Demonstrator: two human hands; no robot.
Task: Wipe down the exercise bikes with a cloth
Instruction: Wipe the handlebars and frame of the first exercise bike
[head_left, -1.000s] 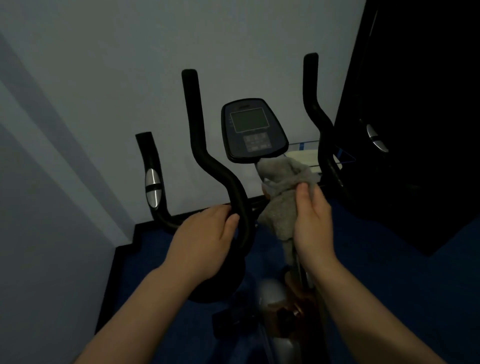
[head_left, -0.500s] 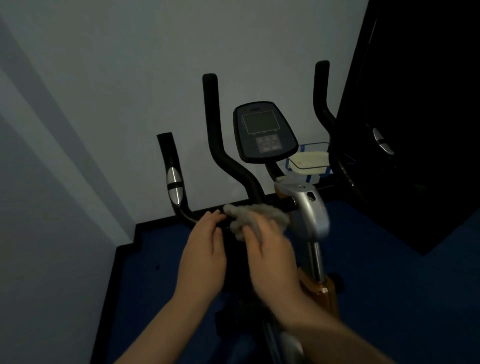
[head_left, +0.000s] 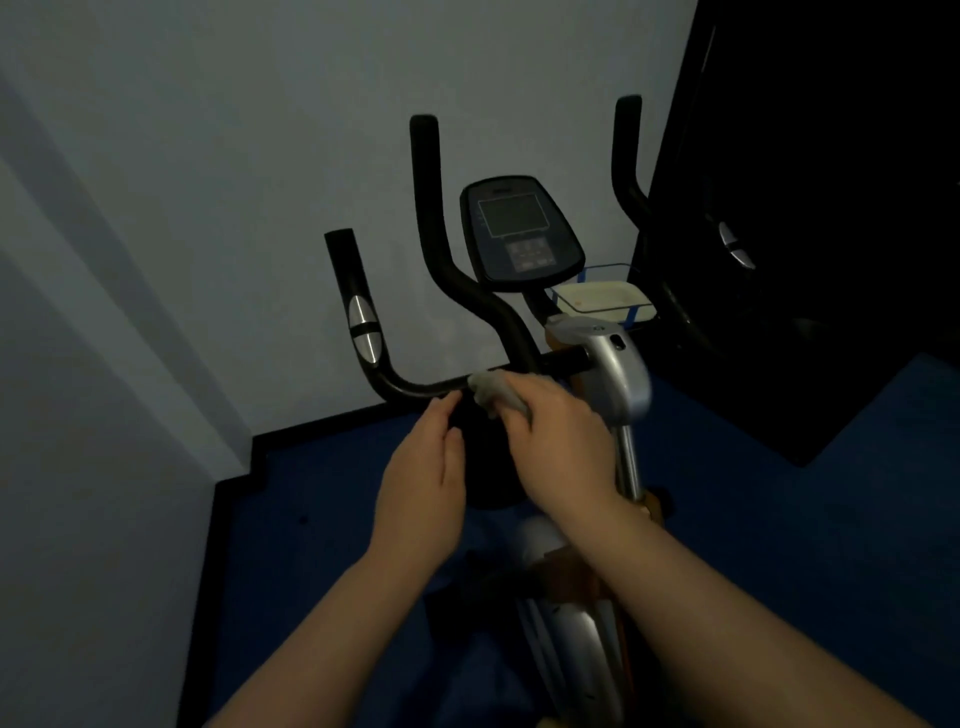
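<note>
The right hand (head_left: 563, 441) grips a grey cloth (head_left: 491, 392) against the bike's black handlebar (head_left: 415, 387); the left hand (head_left: 423, 483) hovers just below the bar, fingers relaxed, console (head_left: 519, 231) beyond

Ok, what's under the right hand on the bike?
A grey cloth bunched on the black handlebar, held by the right hand. How the fingers wrap it is hidden beneath the hand.
</note>
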